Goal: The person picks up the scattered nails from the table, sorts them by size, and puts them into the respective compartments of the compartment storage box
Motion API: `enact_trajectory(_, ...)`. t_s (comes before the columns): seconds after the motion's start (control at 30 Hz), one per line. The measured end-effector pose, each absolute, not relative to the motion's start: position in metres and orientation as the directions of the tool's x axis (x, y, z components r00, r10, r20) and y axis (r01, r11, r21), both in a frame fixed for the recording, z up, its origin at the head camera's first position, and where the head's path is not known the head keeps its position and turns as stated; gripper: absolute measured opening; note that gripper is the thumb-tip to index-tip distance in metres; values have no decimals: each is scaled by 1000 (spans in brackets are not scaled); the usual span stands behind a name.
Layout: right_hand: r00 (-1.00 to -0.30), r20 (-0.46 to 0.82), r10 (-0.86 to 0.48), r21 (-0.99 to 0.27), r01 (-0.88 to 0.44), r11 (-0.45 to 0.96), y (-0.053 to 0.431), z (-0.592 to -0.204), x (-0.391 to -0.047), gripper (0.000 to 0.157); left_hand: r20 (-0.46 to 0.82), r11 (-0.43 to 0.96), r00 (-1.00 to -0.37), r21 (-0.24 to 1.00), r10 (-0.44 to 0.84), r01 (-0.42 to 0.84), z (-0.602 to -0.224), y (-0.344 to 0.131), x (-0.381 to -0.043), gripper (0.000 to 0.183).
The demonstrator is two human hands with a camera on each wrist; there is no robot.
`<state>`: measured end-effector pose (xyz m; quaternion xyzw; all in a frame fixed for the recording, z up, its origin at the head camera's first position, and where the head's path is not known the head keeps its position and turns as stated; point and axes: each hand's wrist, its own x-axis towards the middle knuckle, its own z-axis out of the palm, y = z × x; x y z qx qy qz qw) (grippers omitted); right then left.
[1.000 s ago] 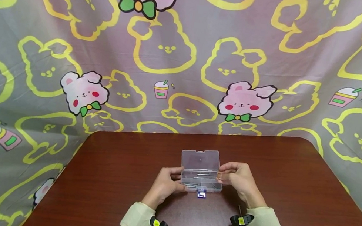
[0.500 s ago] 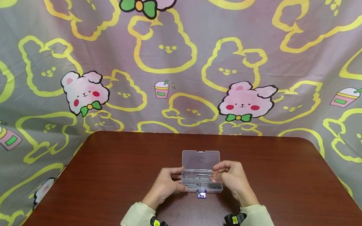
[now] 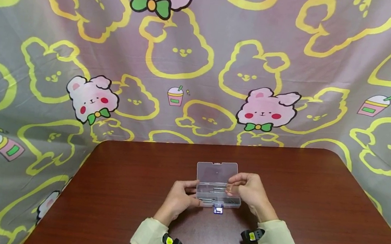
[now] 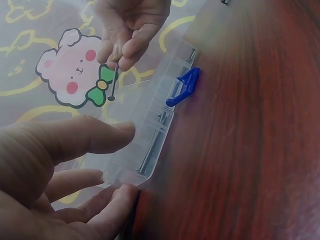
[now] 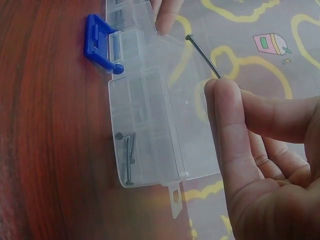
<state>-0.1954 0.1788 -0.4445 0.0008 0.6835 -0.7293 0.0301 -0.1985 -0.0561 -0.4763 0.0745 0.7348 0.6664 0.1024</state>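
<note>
A clear plastic box (image 3: 231,205) stands on the table with its lid (image 3: 217,173) raised and its blue latch (image 5: 95,42) swung down at the front. My left hand (image 3: 176,198) holds the box's left end, thumb at the front and fingers behind. My right hand (image 3: 252,193) pinches a thin metal nail (image 5: 202,54) between thumb and fingertips, its flat head pointing away from the fingers. Seen from the left wrist, the held nail (image 4: 114,82) hangs head down in front of the lid. Several nails (image 4: 152,145) lie in the left front compartment, and a few short nails (image 5: 128,157) in the right one.
The dark red-brown wooden table (image 3: 131,179) spreads around the box on all sides. A grey curtain (image 3: 202,66) with yellow outlines and pink bunny faces hangs behind and beside it. A black band (image 3: 252,236) sits on each wrist.
My right hand has shifted left, from the right end of the box to over its right half, and then slowed. The left hand and the box have stayed in place.
</note>
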Motion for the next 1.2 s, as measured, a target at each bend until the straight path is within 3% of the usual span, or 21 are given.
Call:
enact_trajectory(0.67,-998,-43,-39,-999,42,10,160,-446,-197,18,-48,95,-965,995,259,-24,-473,-56,-198,78)
enact_trajectory(1.2,-995,80,-58,-894,-97,438,135,-444,-195,14,-39,103,-964,995,265,-12,-473,-57,-197,77)
